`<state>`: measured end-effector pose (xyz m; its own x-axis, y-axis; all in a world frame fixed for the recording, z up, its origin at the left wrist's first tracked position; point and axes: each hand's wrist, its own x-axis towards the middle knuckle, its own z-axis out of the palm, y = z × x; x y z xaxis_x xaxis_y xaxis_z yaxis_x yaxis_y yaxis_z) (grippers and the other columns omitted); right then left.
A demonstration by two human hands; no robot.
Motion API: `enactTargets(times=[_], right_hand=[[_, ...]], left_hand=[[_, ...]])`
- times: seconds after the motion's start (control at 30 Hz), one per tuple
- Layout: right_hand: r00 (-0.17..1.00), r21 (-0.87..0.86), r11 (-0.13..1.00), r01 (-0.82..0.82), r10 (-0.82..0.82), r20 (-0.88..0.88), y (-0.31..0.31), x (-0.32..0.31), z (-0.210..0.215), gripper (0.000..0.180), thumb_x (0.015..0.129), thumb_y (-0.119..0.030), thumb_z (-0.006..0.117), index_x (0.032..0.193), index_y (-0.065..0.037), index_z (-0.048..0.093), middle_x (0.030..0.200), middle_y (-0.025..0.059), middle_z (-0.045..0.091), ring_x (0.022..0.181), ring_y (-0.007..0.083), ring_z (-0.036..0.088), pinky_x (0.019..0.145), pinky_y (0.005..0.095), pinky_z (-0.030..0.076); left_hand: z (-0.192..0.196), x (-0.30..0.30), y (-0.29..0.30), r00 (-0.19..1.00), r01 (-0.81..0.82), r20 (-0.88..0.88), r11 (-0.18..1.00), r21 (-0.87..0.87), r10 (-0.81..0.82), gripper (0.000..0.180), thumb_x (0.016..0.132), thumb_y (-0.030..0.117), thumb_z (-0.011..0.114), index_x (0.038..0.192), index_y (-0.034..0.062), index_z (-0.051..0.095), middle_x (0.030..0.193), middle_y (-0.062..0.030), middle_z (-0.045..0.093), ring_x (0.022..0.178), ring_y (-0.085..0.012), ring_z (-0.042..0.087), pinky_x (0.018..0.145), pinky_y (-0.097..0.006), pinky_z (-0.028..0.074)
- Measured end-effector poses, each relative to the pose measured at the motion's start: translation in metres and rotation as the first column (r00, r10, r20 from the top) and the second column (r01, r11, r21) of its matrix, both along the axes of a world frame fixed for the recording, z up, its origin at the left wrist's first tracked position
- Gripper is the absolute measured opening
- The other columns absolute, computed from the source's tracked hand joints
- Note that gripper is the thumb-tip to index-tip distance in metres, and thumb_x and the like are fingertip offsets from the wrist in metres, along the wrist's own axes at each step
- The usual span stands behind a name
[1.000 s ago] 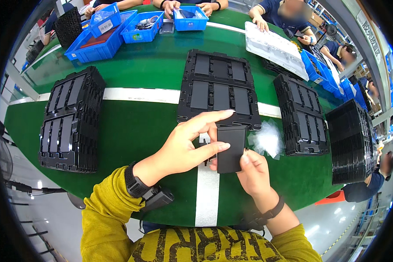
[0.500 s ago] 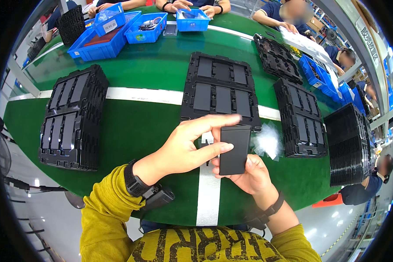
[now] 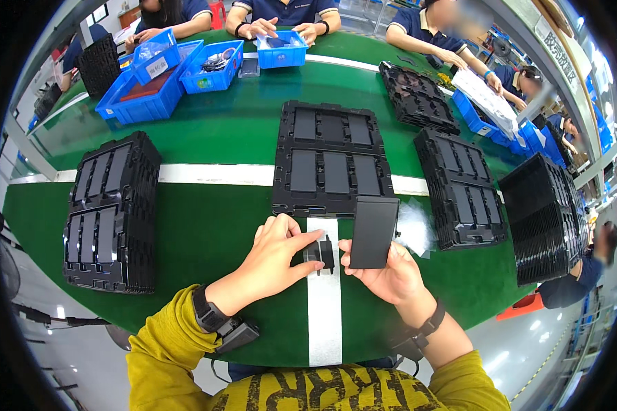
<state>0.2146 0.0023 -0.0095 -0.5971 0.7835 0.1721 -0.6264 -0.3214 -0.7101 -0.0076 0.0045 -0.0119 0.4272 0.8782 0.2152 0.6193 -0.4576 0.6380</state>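
Note:
A flat black rectangular panel (image 3: 375, 233), about phone-sized, is held nearly upright in my right hand (image 3: 392, 274). The thumb rests along its right edge and the fingertips show at its lower left. To its left, my left hand (image 3: 271, 255) has thumb and index finger at the two ends of a small black frame-like part (image 3: 325, 254). This part sits over the white strip (image 3: 324, 312) on the table; whether it is lifted I cannot tell. Just beyond both hands is a black tray (image 3: 332, 159) with several dark panels in its slots.
Stacked black trays with panels stand at the left (image 3: 110, 212) and right (image 3: 462, 192). Farther right is a tall stack of black trays (image 3: 543, 219). Clear plastic film (image 3: 415, 229) lies beside the panel. Blue bins (image 3: 212, 66) and co-workers (image 3: 284, 20) are across the green table (image 3: 212, 226).
My left hand has left the black panel and moved down and left to the small black part. My right hand keeps the panel. The view has shifted slightly.

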Motion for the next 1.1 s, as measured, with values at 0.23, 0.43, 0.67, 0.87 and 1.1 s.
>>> enactTargets(times=[0.23, 0.43, 0.67, 0.87, 1.1], right_hand=[[0.998, -0.042, 0.999, 0.012, -0.009, 0.065, 0.006, 0.014, -0.006, 0.047, 0.092, -0.032, 0.045, 0.121, 0.005, 0.046, 0.125, 0.0254, 0.045, 0.107, 0.0298, 0.053, 0.091, 0.0385, 0.042], [0.995, -0.064, 0.998, -0.001, 0.007, 0.095, 0.006, 0.012, -0.004, 0.043, 0.092, -0.030, 0.044, 0.115, 0.006, 0.052, 0.122, 0.0243, 0.048, 0.106, 0.0286, 0.054, 0.090, 0.0376, 0.042], [0.381, 0.843, 0.418, -0.337, -0.759, 0.528, 0.019, 0.039, 0.002, 0.036, 0.066, -0.006, 0.070, 0.102, -0.007, 0.064, 0.113, 0.0128, 0.055, 0.096, 0.0304, 0.053, 0.081, 0.0376, 0.043], [0.315, 0.821, 0.303, -0.483, -0.815, 0.486, 0.016, 0.040, 0.006, 0.038, 0.062, -0.009, 0.072, 0.099, -0.010, 0.065, 0.112, 0.0103, 0.056, 0.096, 0.0267, 0.054, 0.077, 0.0351, 0.044], [0.307, 0.807, 0.303, -0.507, -0.812, 0.497, 0.016, 0.036, 0.006, 0.039, 0.062, -0.012, 0.072, 0.100, -0.010, 0.065, 0.112, 0.0089, 0.056, 0.096, 0.0248, 0.054, 0.076, 0.0337, 0.043]], left_hand=[[-0.004, 0.000, -0.001, 0.999, -0.024, 0.033, 0.999, 0.038, 0.023, 0.045, 0.071, 0.020, 0.071, 0.113, 0.0121, 0.059, 0.086, -0.0054, 0.040, 0.083, -0.0210, 0.041, 0.077, -0.032, 0.033], [-0.012, -0.005, 0.006, 0.985, -0.039, 0.170, 0.999, 0.014, 0.036, 0.030, 0.075, 0.014, 0.067, 0.104, 0.0083, 0.063, 0.088, -0.0055, 0.046, 0.085, -0.0203, 0.044, 0.077, -0.031, 0.035], [0.000, 0.000, 0.002, 0.994, 0.018, -0.108, 0.999, 0.031, -0.014, 0.054, 0.070, 0.031, 0.071, 0.120, 0.0147, 0.055, 0.085, -0.0065, 0.035, 0.080, -0.0221, 0.035, 0.072, -0.033, 0.029], [0.002, -0.002, 0.001, 0.974, 0.058, -0.219, 0.998, 0.015, -0.053, 0.054, 0.072, 0.033, 0.069, 0.121, 0.0171, 0.054, 0.084, -0.0071, 0.035, 0.081, -0.0219, 0.035, 0.071, -0.033, 0.029], [0.003, -0.005, 0.003, 0.959, 0.107, -0.263, 0.994, -0.003, -0.104, 0.057, 0.073, 0.038, 0.066, 0.124, 0.0187, 0.051, 0.084, -0.0074, 0.036, 0.080, -0.0221, 0.035, 0.070, -0.033, 0.028]])
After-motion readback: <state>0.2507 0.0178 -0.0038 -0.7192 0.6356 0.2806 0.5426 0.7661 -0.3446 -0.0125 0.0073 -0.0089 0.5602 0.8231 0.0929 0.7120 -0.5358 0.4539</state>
